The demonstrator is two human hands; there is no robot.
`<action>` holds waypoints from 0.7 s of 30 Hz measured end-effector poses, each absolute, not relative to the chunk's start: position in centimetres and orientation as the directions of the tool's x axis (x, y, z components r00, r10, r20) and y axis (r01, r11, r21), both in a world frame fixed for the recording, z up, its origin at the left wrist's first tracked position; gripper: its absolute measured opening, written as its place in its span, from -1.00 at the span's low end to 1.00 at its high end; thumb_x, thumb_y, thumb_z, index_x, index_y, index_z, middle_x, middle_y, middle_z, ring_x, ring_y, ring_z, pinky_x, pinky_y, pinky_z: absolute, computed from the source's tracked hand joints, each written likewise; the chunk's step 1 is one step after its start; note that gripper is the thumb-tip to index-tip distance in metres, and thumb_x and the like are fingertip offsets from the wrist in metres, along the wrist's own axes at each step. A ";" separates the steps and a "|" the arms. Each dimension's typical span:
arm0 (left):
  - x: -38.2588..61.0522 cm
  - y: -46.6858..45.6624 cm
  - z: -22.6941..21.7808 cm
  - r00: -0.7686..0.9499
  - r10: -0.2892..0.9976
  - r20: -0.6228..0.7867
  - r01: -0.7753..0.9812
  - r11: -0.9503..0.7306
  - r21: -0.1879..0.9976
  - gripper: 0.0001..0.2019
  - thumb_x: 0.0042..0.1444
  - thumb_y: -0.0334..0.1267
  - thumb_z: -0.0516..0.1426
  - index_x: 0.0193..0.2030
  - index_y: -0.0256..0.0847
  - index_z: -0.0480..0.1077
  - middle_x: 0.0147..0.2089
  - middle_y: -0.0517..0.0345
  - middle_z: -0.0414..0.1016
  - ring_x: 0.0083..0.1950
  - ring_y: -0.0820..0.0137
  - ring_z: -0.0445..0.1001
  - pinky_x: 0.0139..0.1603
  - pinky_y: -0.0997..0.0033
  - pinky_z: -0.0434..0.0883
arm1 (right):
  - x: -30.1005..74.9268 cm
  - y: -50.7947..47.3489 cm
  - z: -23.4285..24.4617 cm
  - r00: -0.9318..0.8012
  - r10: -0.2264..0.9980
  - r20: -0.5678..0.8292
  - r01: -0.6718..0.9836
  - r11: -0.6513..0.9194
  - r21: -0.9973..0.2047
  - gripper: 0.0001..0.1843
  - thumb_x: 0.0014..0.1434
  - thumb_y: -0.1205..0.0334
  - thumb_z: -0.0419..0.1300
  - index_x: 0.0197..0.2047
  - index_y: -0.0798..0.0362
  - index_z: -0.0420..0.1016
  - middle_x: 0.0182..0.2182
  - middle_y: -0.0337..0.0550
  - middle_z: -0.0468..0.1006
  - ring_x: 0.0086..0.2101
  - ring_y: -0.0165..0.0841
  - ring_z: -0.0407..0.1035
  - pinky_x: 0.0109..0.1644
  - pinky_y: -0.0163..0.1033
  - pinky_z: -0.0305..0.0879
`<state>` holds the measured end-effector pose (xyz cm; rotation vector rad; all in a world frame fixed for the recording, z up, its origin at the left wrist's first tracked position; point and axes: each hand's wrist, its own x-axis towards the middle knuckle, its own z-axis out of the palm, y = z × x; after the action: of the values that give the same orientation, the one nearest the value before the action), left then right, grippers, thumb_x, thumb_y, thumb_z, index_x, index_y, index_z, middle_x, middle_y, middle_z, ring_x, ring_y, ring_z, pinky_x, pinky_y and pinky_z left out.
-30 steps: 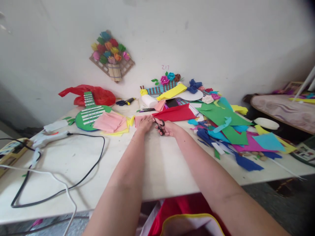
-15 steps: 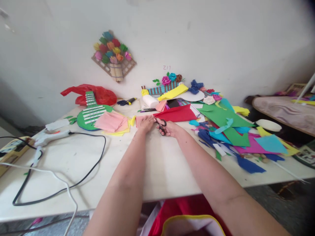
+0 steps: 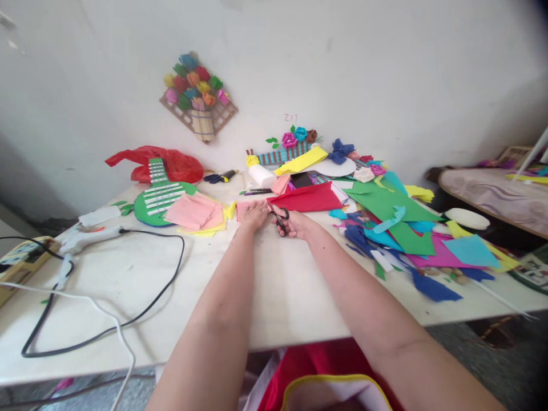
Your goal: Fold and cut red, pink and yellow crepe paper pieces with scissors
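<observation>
My left hand [image 3: 254, 216] lies over a small pink paper piece [image 3: 240, 209] on the white table [image 3: 274, 285], fingers curled down onto it. Just to its right, my right hand [image 3: 295, 222] has its fingers through the black handles of a pair of scissors [image 3: 280, 218], whose blades point up and left toward the pink piece. A folded red paper sheet [image 3: 309, 197] lies just behind both hands. Both forearms reach forward from the table's near edge.
Pink and yellow paper squares [image 3: 192, 212] and a green paper guitar [image 3: 159, 197] lie to the left. A glue gun [image 3: 85, 238] with a black cable [image 3: 128, 308] lies far left. Heaped coloured paper scraps [image 3: 398, 228] fill the right. A red bag [image 3: 171, 162] sits at the wall.
The view shifted slightly a second ago; the hands, scissors and pink paper have barely moved since.
</observation>
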<state>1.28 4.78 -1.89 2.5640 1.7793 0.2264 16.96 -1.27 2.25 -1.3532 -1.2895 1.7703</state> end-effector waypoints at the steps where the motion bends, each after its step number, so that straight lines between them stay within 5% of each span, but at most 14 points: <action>1: 1.3 4.8 -1.9 0.337 0.937 0.093 0.934 -0.345 0.091 -0.53 0.23 -0.35 -0.28 0.26 -0.18 0.07 0.34 0.15 -0.04 0.35 0.30 -0.15 0.29 0.18 -0.10 | 17.0 -1.3 2.3 -0.339 0.849 -0.404 0.118 -0.388 -0.914 -0.41 0.01 -0.30 0.03 -0.42 0.16 0.30 -0.66 -0.20 0.37 -0.70 -0.53 0.25 -0.79 -0.49 -0.19; 21: 1.5 3.7 -1.0 0.309 0.948 0.068 0.936 -0.316 0.154 -0.51 0.24 -0.28 -0.29 0.30 -0.18 -0.01 0.36 0.16 -0.12 0.36 0.23 -0.19 0.28 0.10 -0.10 | 16.5 -1.3 1.8 -0.274 0.895 -0.352 0.120 -0.331 -0.936 -0.41 -0.04 -0.31 0.08 -0.45 0.15 0.30 -0.67 -0.21 0.37 -0.71 -0.54 0.23 -0.77 -0.48 -0.06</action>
<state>1.49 3.68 -0.96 2.4717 1.7837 0.2235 16.49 -1.27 1.79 -1.3703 -1.2960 1.6663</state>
